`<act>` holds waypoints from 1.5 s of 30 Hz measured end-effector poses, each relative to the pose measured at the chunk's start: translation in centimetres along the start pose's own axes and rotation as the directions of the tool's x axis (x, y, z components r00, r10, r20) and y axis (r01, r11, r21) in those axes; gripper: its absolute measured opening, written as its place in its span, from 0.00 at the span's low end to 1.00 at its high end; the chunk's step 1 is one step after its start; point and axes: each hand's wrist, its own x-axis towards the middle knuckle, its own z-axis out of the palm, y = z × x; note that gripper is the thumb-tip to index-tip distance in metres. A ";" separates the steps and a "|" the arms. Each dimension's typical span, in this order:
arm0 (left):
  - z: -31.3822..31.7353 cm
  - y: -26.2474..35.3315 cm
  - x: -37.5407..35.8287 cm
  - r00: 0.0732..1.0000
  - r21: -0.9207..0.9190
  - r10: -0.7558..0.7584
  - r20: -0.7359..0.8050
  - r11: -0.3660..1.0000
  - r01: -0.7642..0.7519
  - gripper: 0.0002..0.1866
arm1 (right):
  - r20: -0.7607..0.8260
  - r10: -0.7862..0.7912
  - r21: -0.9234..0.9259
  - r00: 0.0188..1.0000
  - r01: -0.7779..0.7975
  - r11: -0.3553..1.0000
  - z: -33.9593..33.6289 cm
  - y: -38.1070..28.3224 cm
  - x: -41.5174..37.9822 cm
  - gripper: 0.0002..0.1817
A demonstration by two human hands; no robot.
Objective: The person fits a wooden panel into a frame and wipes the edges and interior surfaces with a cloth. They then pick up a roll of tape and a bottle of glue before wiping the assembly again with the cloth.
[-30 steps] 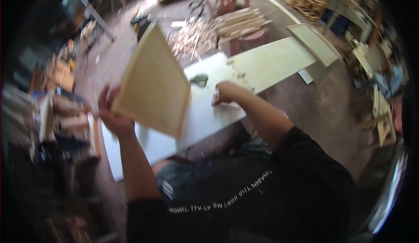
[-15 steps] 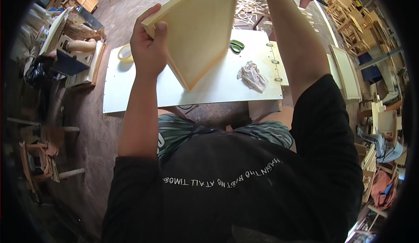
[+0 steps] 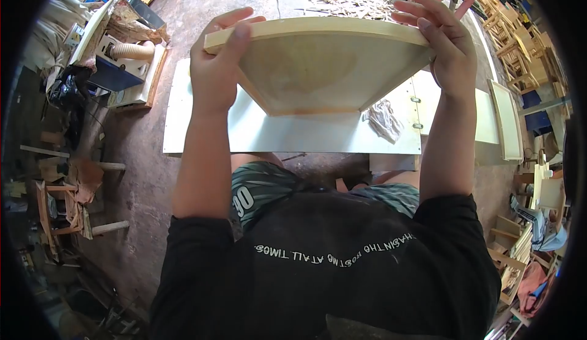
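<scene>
A shallow wooden framed panel [image 3: 306, 71] stands tilted over the white table, its thick upper edge raised and its narrower lower edge low by the tabletop. My left hand [image 3: 217, 59] grips the upper left corner, thumb on the near side and fingers behind the edge. At the upper right corner, my right hand [image 3: 449, 50] holds the panel between thumb and palm, with its fingers reaching loosely past the edge. A crumpled whitish cloth [image 3: 384, 120] lies just right of the panel's lower corner. Whatever lies behind the panel is hidden.
The white tabletop [image 3: 208, 135] has metal hinges along its right side. A machine with a ribbed hose [image 3: 133, 51] stands to the left. Thin wood offcuts [image 3: 348, 1] are heaped on the floor beyond. Another framed panel [image 3: 506, 120] leans at right, near stacked wooden pieces [image 3: 516, 47].
The panel has swung from a steep slant to a nearly level upper edge facing me. My right hand has come lower and nearer. The green scissors and tape roll are now out of sight.
</scene>
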 end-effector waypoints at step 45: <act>0.8 -0.7 1.3 0.980 0.344 0.076 -0.183 0.939 -0.008 0.27 | 0.073 0.082 0.150 0.994 -0.092 0.984 -1.2 1.8 1.0 0.22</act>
